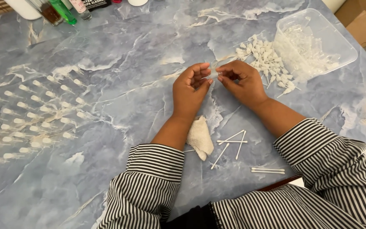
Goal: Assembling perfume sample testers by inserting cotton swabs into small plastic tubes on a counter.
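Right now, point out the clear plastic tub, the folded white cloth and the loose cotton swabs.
clear plastic tub (347, 47), head view, right rim.
folded white cloth (200, 138), head view, middle of the cloth.
loose cotton swabs (230, 142), head view, crossed sticks.

Both hands (214, 85) pinching a small, perhaps clear piece (212, 75), cotton swabs (230, 144) near wrists

Far up-left of my left hand (190, 91) I see a dark label (96, 4) on a bottle; far right, a brown cardboard box (363, 17).

both hands (217, 87) — fingertips pinched together
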